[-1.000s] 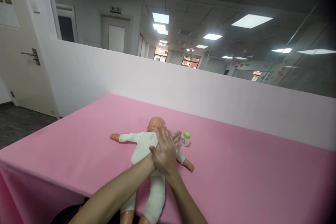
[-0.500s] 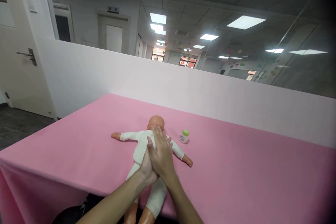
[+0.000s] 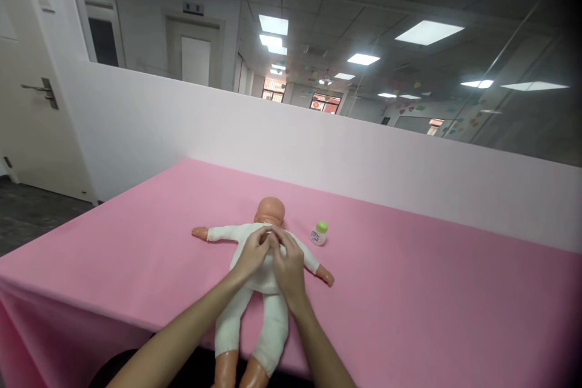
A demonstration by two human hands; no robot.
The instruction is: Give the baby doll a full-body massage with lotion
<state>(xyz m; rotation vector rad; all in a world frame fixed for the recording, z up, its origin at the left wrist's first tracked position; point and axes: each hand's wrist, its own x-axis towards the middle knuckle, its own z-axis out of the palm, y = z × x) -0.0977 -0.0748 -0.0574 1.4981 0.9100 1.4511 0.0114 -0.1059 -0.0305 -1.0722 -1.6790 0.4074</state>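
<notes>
A baby doll [image 3: 264, 276] in a white suit lies on its back on the pink-covered table, arms spread and legs toward me. Over its upper chest, just below the head, my left hand [image 3: 253, 251] and my right hand [image 3: 287, 257] meet at the fingertips. The fingers of both are bent and drawn together. Whether anything is between the fingertips is hidden, and I cannot tell if they touch the doll's suit. Right of the doll's head stands a small white jar [image 3: 319, 235] with a green lid, apart from both hands.
The pink cloth [image 3: 409, 291] covers the table and hangs over its front left edge. A low white wall [image 3: 341, 157] with glass above runs along the back. To the left is a door [image 3: 40, 127] with a lever handle.
My hands were pressed palm to palm with fingers stretched forward. They have parted at the palms, and the fingers have bent so the tips meet. The doll and jar stay put.
</notes>
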